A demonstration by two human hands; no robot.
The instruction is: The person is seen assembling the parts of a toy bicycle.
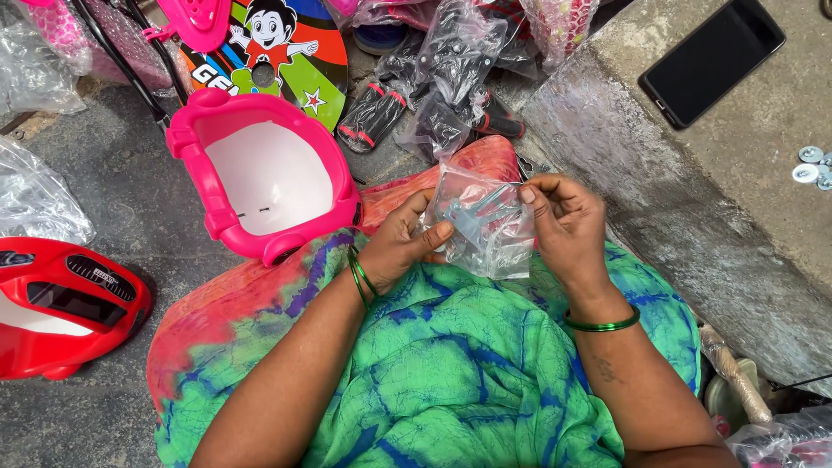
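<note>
Two hands meet over the lap: the left hand (400, 247) and the right hand (563, 227) both pinch a small clear plastic bag (487, 227) with metal parts inside, fingers clamped on its upper edges. Beyond it lie more clear bags of black and red parts (438, 91). A round colourful cartoon sticker board (290, 52) sits at the top, a pink plastic seat shell (260, 173) just below it, a red plastic shell (61, 303) at the left. The floor (113, 173) is grey concrete; a raised concrete ledge (693, 217) on the right carries a black phone (712, 59) and silver washers (813, 166)
</note>
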